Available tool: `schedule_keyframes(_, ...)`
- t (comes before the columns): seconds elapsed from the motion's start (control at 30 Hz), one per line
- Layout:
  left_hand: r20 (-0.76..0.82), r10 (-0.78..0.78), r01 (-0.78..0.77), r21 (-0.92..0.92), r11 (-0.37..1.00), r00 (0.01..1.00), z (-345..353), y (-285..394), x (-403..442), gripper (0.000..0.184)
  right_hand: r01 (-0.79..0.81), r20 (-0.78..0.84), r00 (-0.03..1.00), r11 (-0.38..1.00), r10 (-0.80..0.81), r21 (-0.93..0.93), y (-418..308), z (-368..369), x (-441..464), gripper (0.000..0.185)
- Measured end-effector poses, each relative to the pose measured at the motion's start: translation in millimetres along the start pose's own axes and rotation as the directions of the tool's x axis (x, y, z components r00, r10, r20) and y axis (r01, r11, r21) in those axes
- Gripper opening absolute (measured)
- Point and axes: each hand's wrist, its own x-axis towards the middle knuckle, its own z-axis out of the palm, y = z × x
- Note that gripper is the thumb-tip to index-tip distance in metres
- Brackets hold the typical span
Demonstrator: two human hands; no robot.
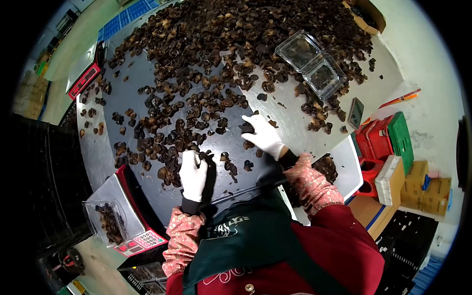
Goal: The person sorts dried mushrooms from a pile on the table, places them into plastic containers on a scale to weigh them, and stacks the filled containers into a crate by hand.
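Note:
Dark brown wood ear mushrooms (196,105) lie scattered over a grey sheet (228,152) on the metal table. My left hand (193,174), in a white glove, is at the near edge of the scatter with its fingers curled in. Mushroom pieces touch its fingertips, and whatever the fingers hold is hidden. My right hand (264,136), also gloved in white, hovers low over the sheet to the right. Its fingers are apart, one stretched forward, with a dark mushroom piece (246,128) beside them.
A large mushroom heap (236,29) covers the table's far side. An open clear plastic box (322,73) and a phone (355,113) lie at right. A scale (140,241) bears a filled box at left; another scale (84,73) stands farther back. A white bin (349,164) sits by my right arm.

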Motion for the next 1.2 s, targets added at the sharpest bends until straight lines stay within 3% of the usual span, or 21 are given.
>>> schedule_keyframes(0.03, 0.055, -0.075, 0.08, -0.099, 0.992, 0.996, 5.7, -5.6, -3.3, 0.018, 0.009, 0.019, 1.0, 0.989, -0.006, -0.145, -9.3, 5.5, 3.2, 0.059)
schedule_keyframes(0.1, 0.152, -0.249, 0.29, -0.383, 0.877, 0.956, 15.4, -7.0, -9.2, 0.016, 0.071, 0.04, 0.997, 0.96, -0.062, -0.272, -11.2, 24.2, 9.7, 0.038)
schedule_keyframes(0.13, 0.227, -0.339, 0.405, -0.414, 0.815, 0.913, 14.1, -4.3, -10.7, 0.034, 0.103, 0.079, 0.993, 0.946, -0.083, -0.306, -10.4, 28.3, 11.9, 0.03)
schedule_keyframes(0.2, 0.222, -0.345, 0.409, -0.564, 0.717, 0.912, 10.9, 7.5, -15.7, 0.06, 0.138, 0.117, 0.987, 0.954, -0.11, -0.267, -2.7, 29.4, 10.3, 0.02)
schedule_keyframes(0.23, 0.07, -0.102, 0.12, -0.335, 0.934, 0.992, 18.1, -7.2, -18.9, 0.074, 0.173, 0.076, 0.983, 0.979, -0.165, -0.108, 6.4, 28.5, 6.9, 0.021)
schedule_keyframes(0.33, 0.064, 0.092, -0.088, -0.059, 0.994, 0.994, 19.3, 1.7, -36.9, 0.062, 0.188, -0.002, 0.98, 0.927, -0.198, 0.324, 14.0, -1.6, -12.2, 0.031)
schedule_keyframes(0.4, 0.064, 0.168, -0.172, 0.055, 0.984, 0.984, 27.1, 13.1, -44.9, 0.055, -0.232, 0.217, 0.97, 0.657, 0.105, 0.717, 14.3, -24.7, -34.9, 0.033)
schedule_keyframes(0.47, 0.137, 0.167, -0.186, 0.14, 0.973, 0.976, 38.4, 16.1, -52.4, 0.053, -0.26, 0.19, 0.962, 0.444, 0.197, 0.858, 25.7, -29.8, -55.0, 0.024)
schedule_keyframes(0.53, 0.204, 0.198, -0.223, 0.11, 0.968, 0.959, 45.6, 18.4, -54.4, 0.05, 0.019, -0.031, 1.0, 0.714, 0.004, 0.7, 27.8, -31.8, -73.4, 0.02)
schedule_keyframes(0.6, 0.237, 0.326, -0.364, 0.135, 0.922, 0.915, 42.9, 24.2, -54.8, 0.05, -0.277, 0.172, 0.936, 0.341, 0.309, 0.898, 24.6, -36.3, -86.8, 0.016)
schedule_keyframes(0.63, 0.241, 0.328, -0.366, 0.133, 0.921, 0.914, 43.0, 24.8, -57.6, 0.05, -0.349, 0.25, 0.905, 0.266, 0.345, 0.898, 26.7, -31.8, -91.6, 0.024)
schedule_keyframes(0.67, 0.29, 0.339, -0.393, 0.152, 0.907, 0.895, 42.0, 24.7, -61.4, 0.05, -0.348, 0.248, 0.904, 0.266, 0.347, 0.899, 23.2, -27.8, -93.0, 0.024)
schedule_keyframes(0.73, 0.342, 0.352, -0.425, 0.167, 0.89, 0.871, 41.9, 21.0, -68.3, 0.05, -0.393, 0.177, 0.917, 0.742, 0.357, 0.543, 3.3, -12.3, -90.4, 0.033)
schedule_keyframes(0.8, 0.432, 0.164, -0.275, 0.209, 0.938, 0.887, 46.8, 11.5, -72.3, 0.049, 0.116, -0.264, 0.961, 0.983, -0.075, 0.145, 2.6, 30.9, -92.1, 0.043)
schedule_keyframes(0.87, 0.405, 0.196, -0.286, 0.175, 0.942, 0.893, 49.4, 14.1, -68.3, 0.047, 0.166, -0.081, 0.982, 0.983, -0.173, -0.082, -22.4, 33.9, -93.0, 0.044)
schedule_keyframes(0.9, 0.429, 0.223, -0.328, 0.186, 0.926, 0.875, 50.9, 12.8, -66.7, 0.047, 0.231, -0.01, 0.968, 0.903, -0.251, -0.362, -29.0, 40.0, -99.3, 0.043)
schedule_keyframes(0.93, 0.45, 0.251, -0.37, 0.199, 0.907, 0.857, 51.4, 12.8, -63.7, 0.046, 0.286, -0.031, 0.942, 0.849, -0.334, -0.444, -21.9, 49.8, -97.7, 0.035)
schedule_keyframes(1.0, 0.435, 0.223, -0.336, 0.202, 0.92, 0.872, 55.0, 14.4, -60.6, 0.037, 0.339, -0.056, 0.926, 0.887, -0.373, -0.313, -4.0, 48.7, -93.5, 0.024)
schedule_keyframes(1.1, 0.337, 0.202, -0.276, 0.189, 0.942, 0.92, 59.2, 15.5, -59.4, 0.018, 0.264, -0.327, 0.925, 0.946, -0.193, 0.189, 3.6, 36.1, -87.5, 0.013)
schedule_keyframes(1.13, 0.33, 0.203, -0.276, 0.19, 0.942, 0.922, 60.1, 12.7, -59.4, 0.018, 0.309, -0.396, 0.897, 0.92, -0.196, 0.243, 11.8, 33.0, -83.5, 0.018)
schedule_keyframes(1.2, 0.081, 0.273, -0.273, -0.014, 0.962, 0.959, 64.0, -0.9, -61.4, 0.018, 0.277, -0.443, 0.885, 0.927, -0.144, 0.253, 17.1, 15.5, -76.4, 0.025)
